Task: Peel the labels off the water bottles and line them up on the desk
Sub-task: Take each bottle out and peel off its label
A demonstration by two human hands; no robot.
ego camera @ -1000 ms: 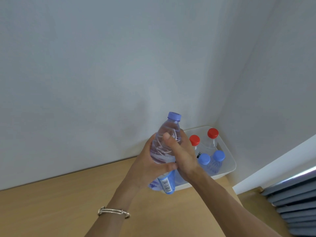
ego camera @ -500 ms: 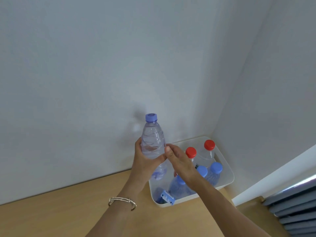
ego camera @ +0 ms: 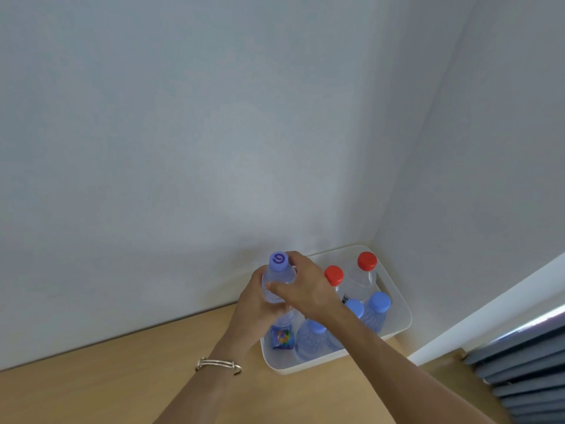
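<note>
1. I see both hands on one clear bottle [ego camera: 277, 284] with a purple cap [ego camera: 278, 261]; it stands upright, over the left end of a white tub [ego camera: 397, 304].
2. My left hand [ego camera: 258, 310] has its grip closed around the bottle's body from the near left side, with the fingers wrapped round the lower part.
3. My right hand [ego camera: 301, 287] has its grip closed over the bottle's shoulder from the right, its fingertips reaching past the cap on the far side.
4. The bottle's visible upper body is bare plastic. I cannot tell whether its base rests in the tub or is held above it, because the hands hide it.
5. A crumpled blue label [ego camera: 282, 338] lies inside the tub at its near left corner, just below the left hand.
6. The tub sits on the wooden desk [ego camera: 122, 377] in the far right corner, against the wall [ego camera: 214, 133].
7. Inside the tub stand two red-capped bottles [ego camera: 365, 272] at the far side and three blue-capped bottles [ego camera: 377, 310] nearer, partly hidden by my right forearm.
8. A metal bracelet [ego camera: 218, 365] circles the left wrist.
</note>
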